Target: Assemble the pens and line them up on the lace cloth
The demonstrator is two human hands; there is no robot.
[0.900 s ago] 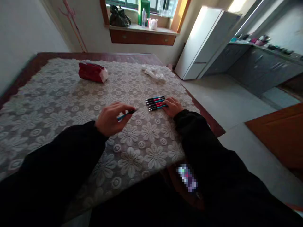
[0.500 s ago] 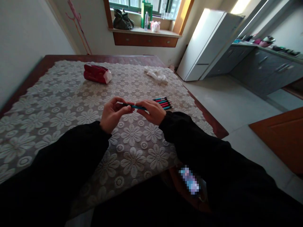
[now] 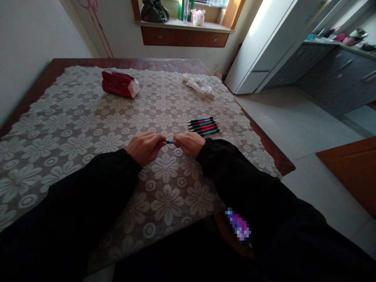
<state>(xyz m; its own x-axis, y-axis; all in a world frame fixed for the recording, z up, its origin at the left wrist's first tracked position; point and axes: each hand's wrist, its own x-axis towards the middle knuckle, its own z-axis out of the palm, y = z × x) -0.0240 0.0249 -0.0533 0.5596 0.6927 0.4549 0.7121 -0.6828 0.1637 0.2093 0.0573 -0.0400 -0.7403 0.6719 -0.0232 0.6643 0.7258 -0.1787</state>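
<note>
Both my hands grip one teal pen [image 3: 169, 141] just above the lace tablecloth [image 3: 73, 129]. My left hand [image 3: 144, 147] is closed round one end of it and my right hand [image 3: 189, 143] is closed round the other, so only a short middle part shows between the fingers. A row of several red and teal pens [image 3: 203, 126] lies on the cloth just beyond my right hand. Black sleeves cover both my arms.
A red tissue pack [image 3: 120, 84] lies at the far left of the table and a crumpled white cloth [image 3: 199, 85] at the far right. The table's wooden edge [image 3: 273, 150] runs along the right. Beyond stand a white fridge [image 3: 264, 43] and grey cabinets [image 3: 331, 78].
My right hand left the row of pens and came to the pen in my left hand. Both hands then drew nearer to me and closer together over the pen.
</note>
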